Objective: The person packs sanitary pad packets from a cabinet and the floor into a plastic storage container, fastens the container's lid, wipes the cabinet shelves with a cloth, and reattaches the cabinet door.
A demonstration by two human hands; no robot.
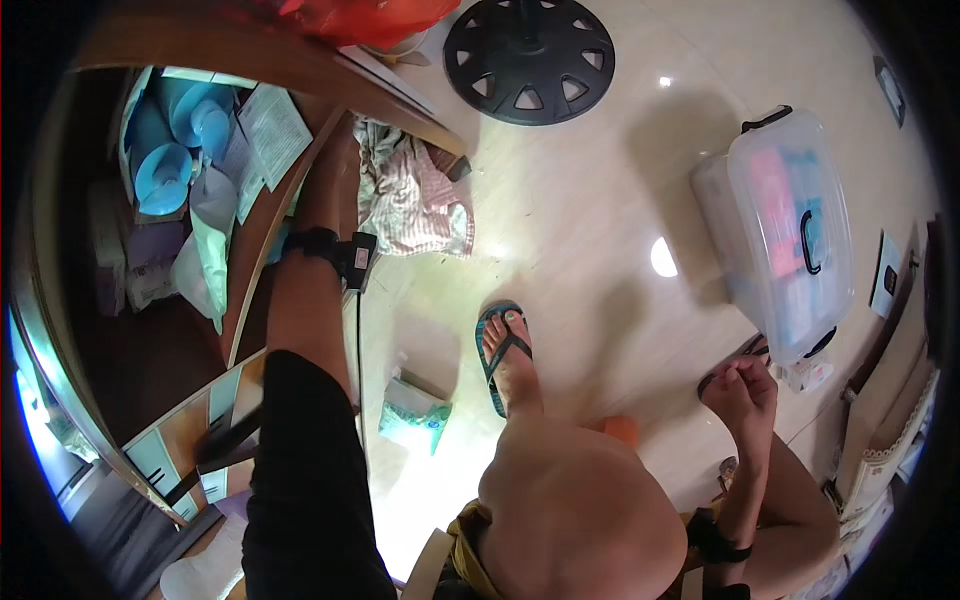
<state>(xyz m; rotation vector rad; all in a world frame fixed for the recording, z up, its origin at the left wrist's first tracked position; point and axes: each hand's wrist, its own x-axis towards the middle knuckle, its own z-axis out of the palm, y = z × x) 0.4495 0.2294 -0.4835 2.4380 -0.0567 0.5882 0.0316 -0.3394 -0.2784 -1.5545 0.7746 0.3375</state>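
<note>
My left arm reaches up into a wooden cabinet [290,190] at the left. Only the back part of my left hand [322,190] shows beyond a black wrist strap with a small box [357,262]; its fingers are hidden in shadow under the cabinet's top edge. A crumpled striped cloth [415,195] lies just right of it. Inside the cabinet are blue rounded plastic pieces [162,180], a pale plastic bag [207,235] and a printed sheet [273,130]. Above my right knee, my right hand [742,395] is closed, fingers curled against the thumb, with nothing visible in it.
A clear lidded storage box [790,235] with black handles stands on the tiles at the right. A round black base [530,60] is at the top, beside a red bag [365,18]. A green-and-white packet [415,412] lies left of my sandalled foot [507,350].
</note>
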